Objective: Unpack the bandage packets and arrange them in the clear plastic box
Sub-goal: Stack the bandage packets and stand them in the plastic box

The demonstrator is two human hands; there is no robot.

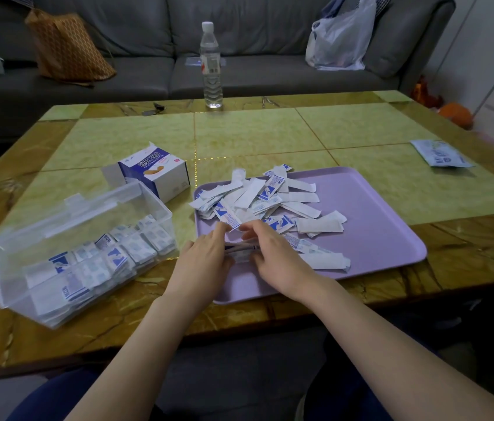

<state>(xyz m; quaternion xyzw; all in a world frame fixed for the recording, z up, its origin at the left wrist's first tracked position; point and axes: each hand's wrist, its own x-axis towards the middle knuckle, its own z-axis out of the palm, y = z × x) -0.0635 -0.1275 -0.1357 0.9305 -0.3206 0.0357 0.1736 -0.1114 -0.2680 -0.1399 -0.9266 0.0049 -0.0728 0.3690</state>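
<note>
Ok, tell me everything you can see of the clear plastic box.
The clear plastic box is rectangular, see-through and open on top. It stands on the table, left of the purple tray and near the cardboard carton. White-and-blue bandage packets fill much of it in rows. The left hand and right hand do not touch it.

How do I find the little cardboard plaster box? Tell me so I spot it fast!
Start at the green tiled table. Just beyond the gap between the clear plastic box and the purple tray stands a small carton. It is the only cardboard box there: white and blue, with a tan plaster pictured on its front.
</note>
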